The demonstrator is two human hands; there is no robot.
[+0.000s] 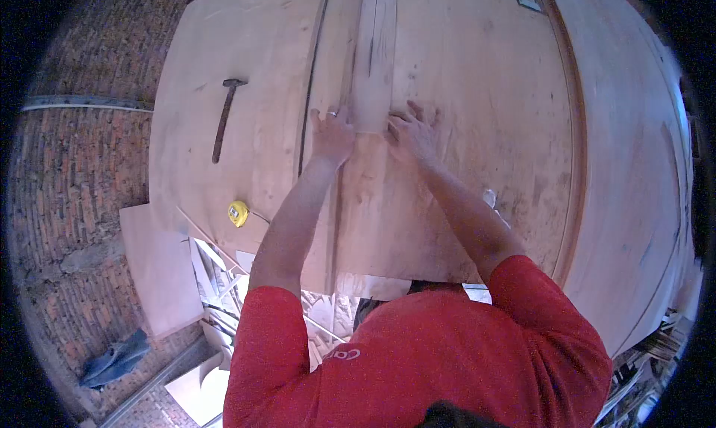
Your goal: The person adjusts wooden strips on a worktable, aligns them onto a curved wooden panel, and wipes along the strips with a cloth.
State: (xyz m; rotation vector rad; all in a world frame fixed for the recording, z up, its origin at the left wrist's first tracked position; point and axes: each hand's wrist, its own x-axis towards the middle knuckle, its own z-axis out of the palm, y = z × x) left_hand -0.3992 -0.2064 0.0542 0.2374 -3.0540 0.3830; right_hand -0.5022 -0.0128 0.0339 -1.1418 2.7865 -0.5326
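A pale, narrow wooden strip (pixel 373 92) lies lengthwise on the large plywood surface (pixel 462 77), its near end between my two hands. My left hand (pixel 334 138) rests at the strip's left side, fingers apart, with a ring on one finger. On the opposite side, my right hand (pixel 415 135) has its fingers spread on the plywood and its inner edge by the strip's corner. Whether either hand presses on the strip is hard to tell. A dark slit runs along the middle of the strip's far part.
A hammer (pixel 226 122) and a yellow tape measure (pixel 238 214) lie to the left on the plywood. A raised wooden edge (pixel 573 129) runs along the right. Beyond the left side are a brick surface (pixel 82 174), a leaning board (pixel 160 267) and a grey-blue cloth (pixel 115 359).
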